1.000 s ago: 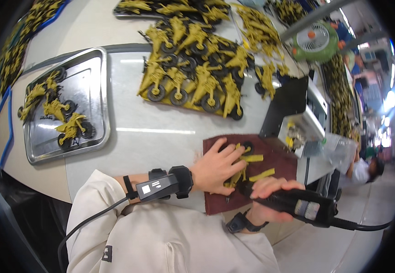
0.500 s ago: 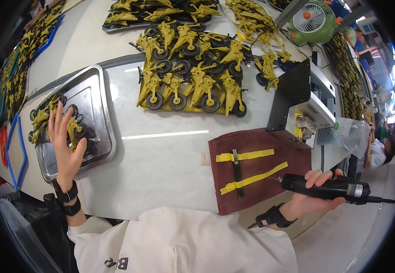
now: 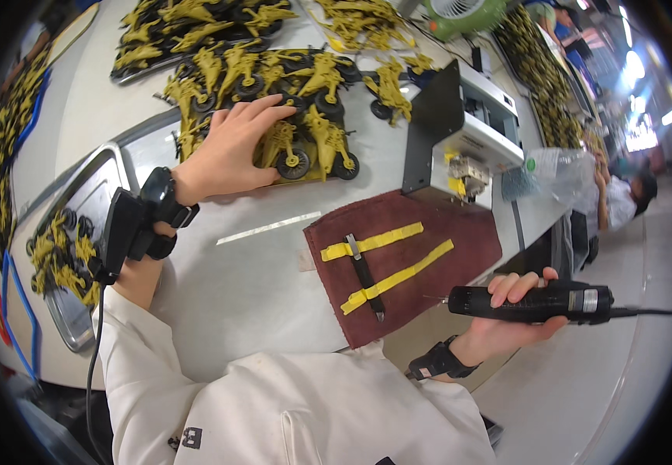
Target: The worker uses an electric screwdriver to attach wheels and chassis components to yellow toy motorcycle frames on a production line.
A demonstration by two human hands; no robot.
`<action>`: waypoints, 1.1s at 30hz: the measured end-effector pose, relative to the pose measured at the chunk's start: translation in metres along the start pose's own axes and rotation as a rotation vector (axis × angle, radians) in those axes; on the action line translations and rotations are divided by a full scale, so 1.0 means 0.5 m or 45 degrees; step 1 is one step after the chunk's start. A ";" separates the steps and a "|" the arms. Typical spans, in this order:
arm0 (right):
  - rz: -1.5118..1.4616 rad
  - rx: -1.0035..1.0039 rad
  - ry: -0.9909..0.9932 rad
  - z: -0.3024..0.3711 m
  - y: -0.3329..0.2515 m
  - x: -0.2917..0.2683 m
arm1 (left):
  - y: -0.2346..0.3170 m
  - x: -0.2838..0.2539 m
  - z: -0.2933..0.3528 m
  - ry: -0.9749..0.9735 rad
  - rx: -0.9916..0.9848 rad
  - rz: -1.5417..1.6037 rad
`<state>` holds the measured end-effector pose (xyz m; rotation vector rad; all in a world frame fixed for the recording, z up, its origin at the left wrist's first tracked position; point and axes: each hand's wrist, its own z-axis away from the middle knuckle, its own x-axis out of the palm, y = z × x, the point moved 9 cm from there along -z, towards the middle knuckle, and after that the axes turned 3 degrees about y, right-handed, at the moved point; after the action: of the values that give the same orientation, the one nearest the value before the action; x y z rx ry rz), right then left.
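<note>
My left hand [image 3: 235, 147] reaches over a tray packed with yellow toy motorcycles that have black wheels. Its fingers and thumb are spread around one toy motorcycle [image 3: 280, 146] at the near edge; whether they touch it is hard to see. My right hand [image 3: 518, 310] grips a black electric screwdriver [image 3: 533, 303], its thin bit pointing left and its cord trailing off to the right. Below the bit's side lies a maroon cloth [image 3: 421, 283] with two yellow strips and a slim black-and-silver tool [image 3: 365, 277] across it.
A metal tray [image 3: 80, 319] at left holds several toy motorcycles [image 3: 63, 256]. A black-and-white machine [image 3: 460, 132] stands right of the pile, with a clear plastic bag [image 3: 560, 174] beyond it. More trays and a green fan [image 3: 460, 17] lie farther back. Another person sits at far right.
My left hand has left the metal tray and moved right and away, onto the toy motorcycle pile. The view has shifted rightward. My right hand still holds the electric screwdriver.
</note>
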<state>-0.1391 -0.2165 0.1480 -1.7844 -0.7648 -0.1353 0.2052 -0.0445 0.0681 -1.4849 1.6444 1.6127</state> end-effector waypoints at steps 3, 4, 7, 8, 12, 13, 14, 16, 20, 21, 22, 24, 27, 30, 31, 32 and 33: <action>-0.080 0.026 0.009 0.011 0.010 0.005 | 0.005 -0.002 -0.007 -0.024 0.046 -0.005; -0.050 0.011 0.076 0.013 0.011 -0.001 | 0.007 0.004 -0.016 -0.039 0.038 0.005; 0.033 -0.018 0.184 0.025 -0.003 -0.003 | 0.043 -0.025 -0.005 0.144 0.104 0.066; 0.044 -0.050 0.197 0.029 -0.015 -0.009 | 0.065 -0.045 0.012 0.220 0.095 0.087; 0.006 -0.186 0.090 -0.006 -0.051 -0.014 | 0.214 -0.032 0.094 0.296 0.005 0.437; 0.041 -0.202 0.107 -0.025 -0.050 -0.011 | 0.265 -0.009 0.094 0.228 0.094 0.439; 0.073 -0.217 0.121 -0.040 -0.055 -0.006 | 0.300 0.029 0.098 0.153 0.106 0.479; 0.115 -0.239 0.137 -0.064 -0.072 0.000 | 0.346 0.097 0.077 0.092 0.138 0.447; -0.060 -0.374 -0.225 -0.114 -0.107 0.069 | 0.342 0.226 0.088 -0.091 0.066 0.178; -0.021 -0.402 -0.215 -0.137 -0.098 0.071 | 0.331 0.251 0.092 -0.149 0.041 0.120; 0.025 -0.422 -0.197 -0.155 -0.089 0.073 | 0.331 0.256 0.093 -0.163 0.051 0.126; 0.352 -0.459 0.040 -0.197 -0.052 0.078 | 0.344 0.242 0.090 -0.064 0.138 -0.044; 0.420 -0.440 0.019 -0.230 0.018 0.096 | 0.336 0.259 0.084 -0.100 0.099 -0.009; 0.406 -0.390 -0.050 -0.238 0.051 0.108 | 0.336 0.260 0.089 -0.120 0.082 0.030; 0.409 -0.387 -0.057 -0.239 0.060 0.108 | 0.337 0.261 0.090 -0.127 0.092 0.038; 0.448 -0.365 -0.089 -0.239 0.072 0.110 | 0.333 0.260 0.089 -0.125 0.087 0.042; 0.488 -0.339 -0.122 -0.238 0.081 0.115 | 0.328 0.251 0.090 -0.076 0.097 0.158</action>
<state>-0.0385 -0.3039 0.1839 -2.1713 -0.4740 0.1094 0.0034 -0.0917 0.0270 -1.3081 1.7746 1.6226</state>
